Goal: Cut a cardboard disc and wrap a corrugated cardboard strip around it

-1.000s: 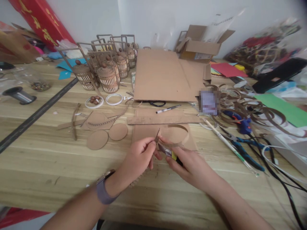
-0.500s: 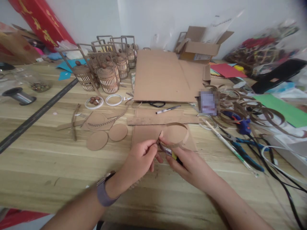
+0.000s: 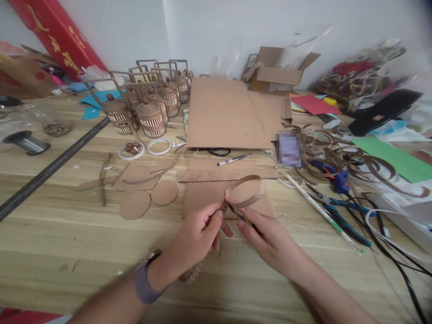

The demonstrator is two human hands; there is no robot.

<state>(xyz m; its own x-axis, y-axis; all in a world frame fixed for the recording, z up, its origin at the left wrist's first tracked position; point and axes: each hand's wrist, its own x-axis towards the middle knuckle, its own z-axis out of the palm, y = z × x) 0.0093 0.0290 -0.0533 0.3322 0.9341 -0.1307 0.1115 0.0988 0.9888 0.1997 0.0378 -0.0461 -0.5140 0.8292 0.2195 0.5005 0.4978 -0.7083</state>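
Note:
My left hand pinches a thin brown cardboard strip that curls into a loop above the table. My right hand is closed round a small knife with a yellow and black handle, its blade touching the strip where my left fingers hold it. Both hands hover over a flat brown cardboard piece. A ridged cardboard strip lies on the wooden table under my left wrist, which wears a grey watch.
Two cardboard discs lie left of my hands. Small woven cardboard lanterns stand at the back left. A large cardboard sheet, a pen, a wooden ruler, blue pliers, curled strips and cables fill the right.
The strip's loop has lifted and turned a little in my left fingers. Both hands have shifted slightly lower in view, still together, as the camera tilted.

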